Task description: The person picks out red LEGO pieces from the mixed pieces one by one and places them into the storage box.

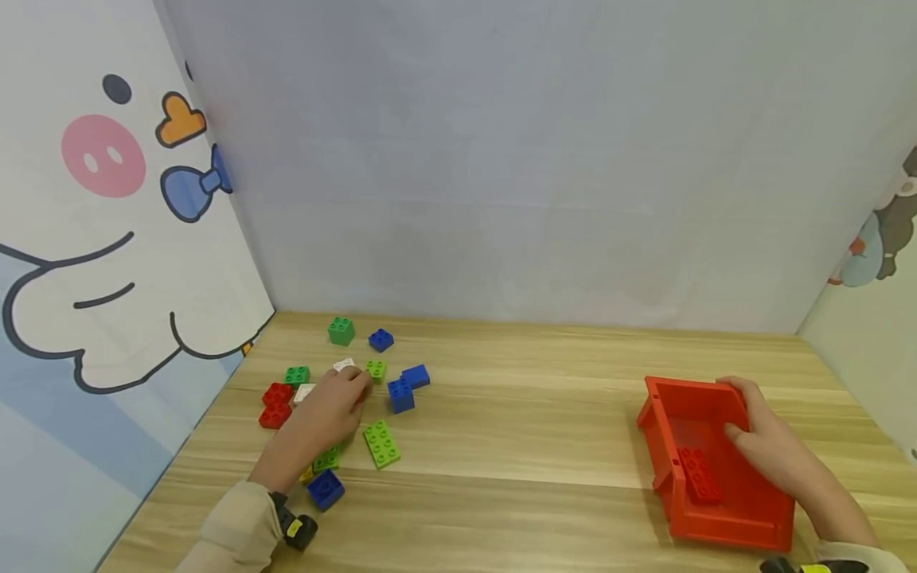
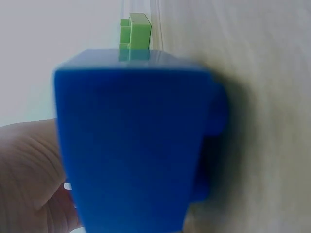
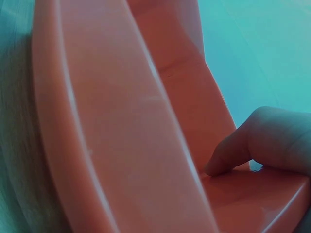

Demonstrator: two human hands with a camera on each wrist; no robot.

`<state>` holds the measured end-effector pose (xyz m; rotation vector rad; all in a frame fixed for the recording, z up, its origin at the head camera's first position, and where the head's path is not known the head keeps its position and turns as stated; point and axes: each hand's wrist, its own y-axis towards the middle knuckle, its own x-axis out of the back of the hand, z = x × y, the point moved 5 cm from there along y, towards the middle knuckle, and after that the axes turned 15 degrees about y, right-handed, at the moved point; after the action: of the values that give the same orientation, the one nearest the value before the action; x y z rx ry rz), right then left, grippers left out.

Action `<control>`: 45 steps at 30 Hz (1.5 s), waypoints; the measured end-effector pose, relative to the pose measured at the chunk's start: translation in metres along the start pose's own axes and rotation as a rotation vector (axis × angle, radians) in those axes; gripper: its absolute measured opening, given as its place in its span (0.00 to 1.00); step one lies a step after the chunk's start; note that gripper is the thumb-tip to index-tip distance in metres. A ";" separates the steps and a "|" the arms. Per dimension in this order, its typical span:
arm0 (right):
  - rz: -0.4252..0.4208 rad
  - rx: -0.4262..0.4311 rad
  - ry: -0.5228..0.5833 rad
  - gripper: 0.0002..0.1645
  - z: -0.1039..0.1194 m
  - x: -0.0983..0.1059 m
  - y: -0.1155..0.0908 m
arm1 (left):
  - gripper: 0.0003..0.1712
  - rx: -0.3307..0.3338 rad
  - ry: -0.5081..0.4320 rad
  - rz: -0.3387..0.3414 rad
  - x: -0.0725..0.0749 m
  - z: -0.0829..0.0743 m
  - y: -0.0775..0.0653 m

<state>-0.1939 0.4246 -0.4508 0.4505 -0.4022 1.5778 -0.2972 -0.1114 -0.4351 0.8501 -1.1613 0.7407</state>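
Left hand (image 1: 335,407), grip hidden, is beside a studded lime-green plastic block (image 1: 376,370); well rightward, the right hand (image 1: 775,452) grips a red plastic bin (image 1: 731,532).

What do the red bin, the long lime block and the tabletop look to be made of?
Red bin: probably molded plastic, fairly glossy, with bright highlights along its edges. Long lime block: likely smooth, hard plastic, with round molded studs. Tabletop: satin-looking wood or wood-look laminate; pale grain shows, but I can't tell which.
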 end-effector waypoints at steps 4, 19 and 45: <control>-0.003 -0.005 -0.004 0.36 0.002 0.000 0.000 | 0.05 0.009 0.013 -0.049 0.002 0.001 0.000; 0.001 0.002 0.010 0.36 0.002 -0.001 0.001 | 0.09 0.053 0.014 -0.108 0.002 0.004 -0.002; 0.011 -0.004 0.032 0.36 -0.004 -0.001 0.002 | 0.17 0.145 -0.108 -0.164 0.006 -0.004 -0.002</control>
<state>-0.1960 0.4259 -0.4544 0.4201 -0.3841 1.5923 -0.2924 -0.1084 -0.4300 1.1048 -1.1276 0.6563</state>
